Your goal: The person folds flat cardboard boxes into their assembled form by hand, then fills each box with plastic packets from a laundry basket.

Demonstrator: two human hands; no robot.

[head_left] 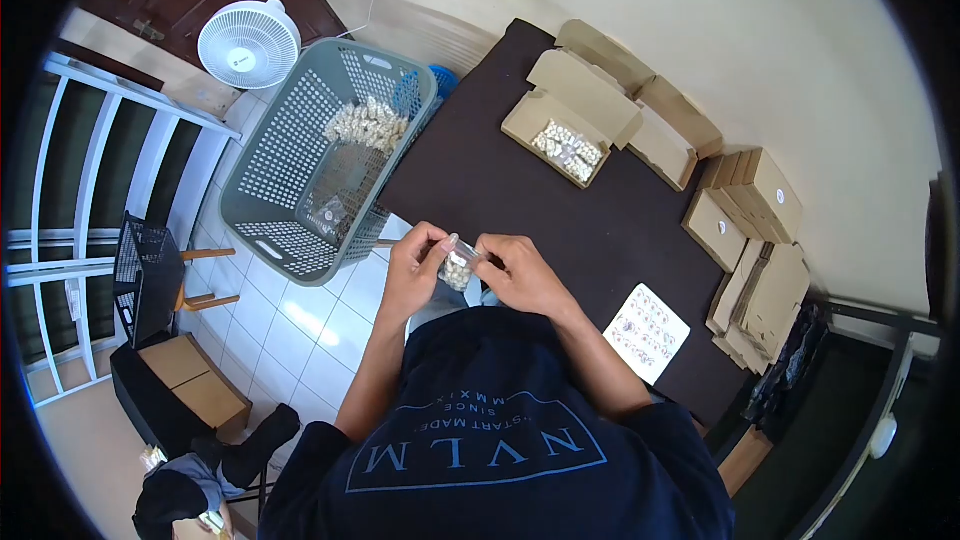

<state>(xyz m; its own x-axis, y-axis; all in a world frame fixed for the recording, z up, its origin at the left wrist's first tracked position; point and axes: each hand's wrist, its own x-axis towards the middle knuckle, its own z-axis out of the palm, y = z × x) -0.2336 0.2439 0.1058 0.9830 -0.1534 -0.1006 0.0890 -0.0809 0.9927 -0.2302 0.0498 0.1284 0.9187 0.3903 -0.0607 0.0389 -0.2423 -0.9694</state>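
Observation:
A small clear plastic bag (457, 273) with cream-coloured pieces inside is held in front of my chest, near the table's edge. My left hand (413, 268) pinches its top edge between thumb and fingers. On the other side of the same edge, my right hand (518, 275) closes its fingers on the plastic. What the pieces are is too small to tell. To the left stands a large grey-green plastic basket (290, 115), with several similar filled bags (367, 126) heaped at its far end and another bag (331, 213) lower down.
The dark table (560, 240) bears an open cardboard box (520, 118) with filled bags (568, 150), another open box (665, 145), stacked boxes (765, 195), flattened cardboard (765, 295) and a printed sheet (647, 333). A white fan (248, 43) stands behind the basket; another person (190, 485) is at lower left.

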